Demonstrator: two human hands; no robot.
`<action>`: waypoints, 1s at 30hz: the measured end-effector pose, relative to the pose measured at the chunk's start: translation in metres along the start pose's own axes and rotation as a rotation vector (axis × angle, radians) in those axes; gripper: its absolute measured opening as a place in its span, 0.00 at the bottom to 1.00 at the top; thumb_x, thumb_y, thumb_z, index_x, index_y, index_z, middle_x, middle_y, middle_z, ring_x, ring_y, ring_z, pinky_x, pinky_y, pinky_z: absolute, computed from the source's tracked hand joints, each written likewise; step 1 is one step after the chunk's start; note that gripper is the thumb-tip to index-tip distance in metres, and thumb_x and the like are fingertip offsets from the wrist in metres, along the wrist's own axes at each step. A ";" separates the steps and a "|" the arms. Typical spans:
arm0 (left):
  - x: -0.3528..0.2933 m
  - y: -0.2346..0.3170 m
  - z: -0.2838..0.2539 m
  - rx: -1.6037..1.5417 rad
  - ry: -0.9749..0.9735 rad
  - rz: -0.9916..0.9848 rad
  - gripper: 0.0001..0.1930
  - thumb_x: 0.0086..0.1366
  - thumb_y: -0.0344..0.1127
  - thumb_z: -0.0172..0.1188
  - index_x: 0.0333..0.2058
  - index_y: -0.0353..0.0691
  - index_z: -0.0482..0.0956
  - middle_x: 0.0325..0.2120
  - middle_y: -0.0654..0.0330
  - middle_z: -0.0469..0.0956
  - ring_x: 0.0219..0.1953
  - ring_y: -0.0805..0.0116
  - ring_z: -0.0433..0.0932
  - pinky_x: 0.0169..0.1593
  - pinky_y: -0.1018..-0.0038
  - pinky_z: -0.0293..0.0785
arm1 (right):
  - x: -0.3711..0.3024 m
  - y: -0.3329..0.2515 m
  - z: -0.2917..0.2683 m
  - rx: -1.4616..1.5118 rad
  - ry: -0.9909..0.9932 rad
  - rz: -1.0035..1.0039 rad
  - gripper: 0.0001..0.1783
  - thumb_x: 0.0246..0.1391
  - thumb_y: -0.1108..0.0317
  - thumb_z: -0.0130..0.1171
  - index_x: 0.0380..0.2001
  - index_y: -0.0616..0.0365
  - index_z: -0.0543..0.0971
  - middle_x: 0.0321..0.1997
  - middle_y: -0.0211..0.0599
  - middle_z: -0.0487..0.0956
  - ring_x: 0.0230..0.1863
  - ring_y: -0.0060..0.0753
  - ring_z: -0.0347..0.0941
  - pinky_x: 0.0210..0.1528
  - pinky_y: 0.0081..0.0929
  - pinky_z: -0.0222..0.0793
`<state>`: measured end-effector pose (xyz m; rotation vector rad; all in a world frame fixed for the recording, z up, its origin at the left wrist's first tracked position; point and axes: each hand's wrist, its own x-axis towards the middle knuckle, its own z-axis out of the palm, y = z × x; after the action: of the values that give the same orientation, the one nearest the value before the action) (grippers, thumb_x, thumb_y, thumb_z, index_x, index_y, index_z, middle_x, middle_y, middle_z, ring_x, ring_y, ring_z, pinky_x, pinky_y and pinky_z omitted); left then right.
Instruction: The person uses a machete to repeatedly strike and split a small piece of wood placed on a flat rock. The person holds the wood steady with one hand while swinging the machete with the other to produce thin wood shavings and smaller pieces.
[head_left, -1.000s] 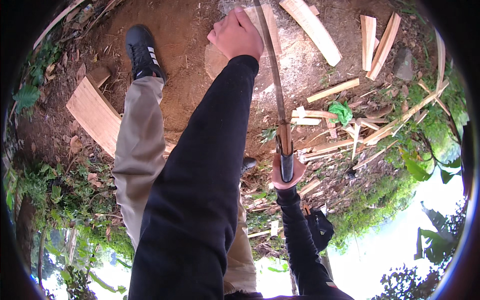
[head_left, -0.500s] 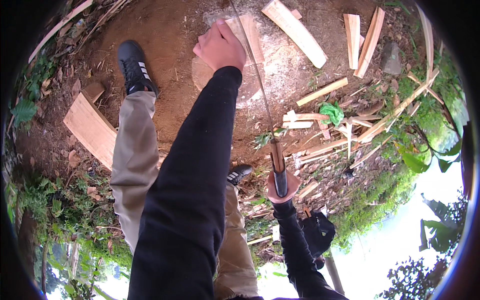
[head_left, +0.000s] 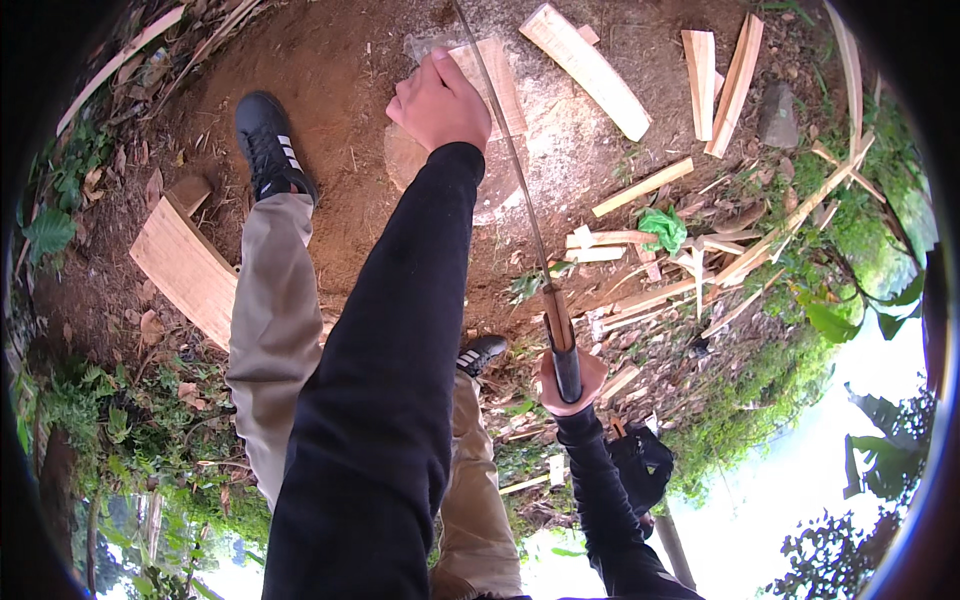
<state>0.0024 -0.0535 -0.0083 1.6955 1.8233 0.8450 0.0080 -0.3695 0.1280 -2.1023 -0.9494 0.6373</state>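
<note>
bright daylight, lower-right glare, curved dark edges

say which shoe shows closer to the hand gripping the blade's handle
The right shoe, just left of the right hand in this view; the left shoe shows far off, upper left.

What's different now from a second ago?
The big knife swung left, toward the left hand, and looks thinner. The whole view shifted too. The right hand still grips the knife; the left stays by the pale wood block.

Long blade (head_left: 517, 160) of dull dark metal; right of it, plank (head_left: 588, 75) of bare matt wood; crumpled glossy plastic (head_left: 662, 229)
</note>
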 end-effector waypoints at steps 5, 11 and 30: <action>-0.001 -0.009 0.008 0.016 0.067 0.030 0.23 0.73 0.47 0.33 0.35 0.44 0.78 0.28 0.60 0.79 0.40 0.59 0.73 0.53 0.61 0.54 | 0.010 -0.043 -0.035 -0.010 -0.170 0.073 0.02 0.38 0.74 0.59 0.20 0.60 0.78 0.14 0.35 0.75 0.14 0.30 0.73 0.20 0.25 0.67; 0.001 -0.007 0.006 0.015 0.052 0.022 0.23 0.73 0.46 0.33 0.34 0.43 0.79 0.30 0.60 0.81 0.40 0.58 0.73 0.53 0.60 0.55 | 0.020 -0.066 -0.065 0.084 -0.109 0.154 0.06 0.45 0.71 0.62 0.22 0.62 0.78 0.14 0.34 0.75 0.14 0.30 0.73 0.20 0.26 0.68; 0.000 -0.005 0.005 -0.014 0.068 0.006 0.21 0.73 0.44 0.37 0.32 0.42 0.79 0.31 0.57 0.79 0.42 0.57 0.73 0.53 0.60 0.57 | 0.071 -0.011 0.024 0.072 -0.003 -0.223 0.03 0.37 0.75 0.59 0.19 0.64 0.77 0.11 0.35 0.70 0.11 0.29 0.66 0.17 0.26 0.60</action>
<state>0.0026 -0.0527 -0.0151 1.6832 1.8534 0.9262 0.0304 -0.2986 0.1124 -1.8988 -1.1264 0.5510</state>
